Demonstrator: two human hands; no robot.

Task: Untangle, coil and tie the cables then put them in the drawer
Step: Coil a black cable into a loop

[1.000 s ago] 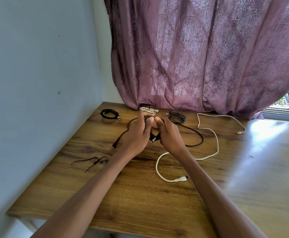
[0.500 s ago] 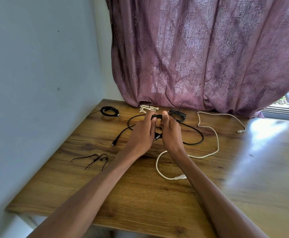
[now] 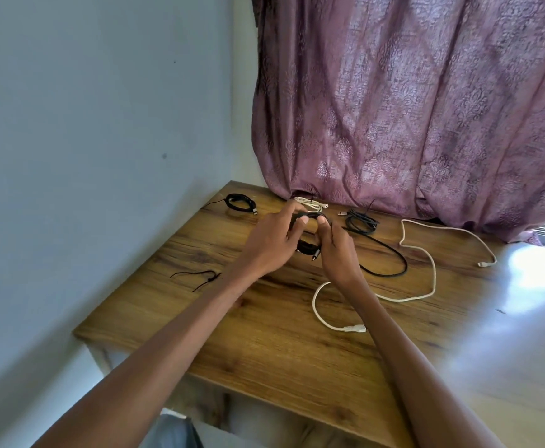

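Observation:
A black cable (image 3: 390,257) is partly wound into a small coil held above the wooden table (image 3: 264,344). My left hand (image 3: 267,244) grips the coil's left side and my right hand (image 3: 339,253) pinches its right side, with one plug hanging below between them. The cable's free length curves away to the right across the table. A long white cable (image 3: 426,286) lies loose in a winding line on the right. Three coiled cables lie near the curtain: a black coil (image 3: 240,202) at the far left, a white coil (image 3: 311,203), and a black coil (image 3: 360,221).
Thin black ties (image 3: 200,278) lie on the table's left part near the blue-grey wall. A purple curtain (image 3: 410,108) hangs down onto the table's far edge. Bright sunlight glares on the table's right side. No drawer is in view.
The black cable's loose end on the left has been drawn into the coil between my hands. The coil has grown and both hands have lifted slightly toward the curtain.

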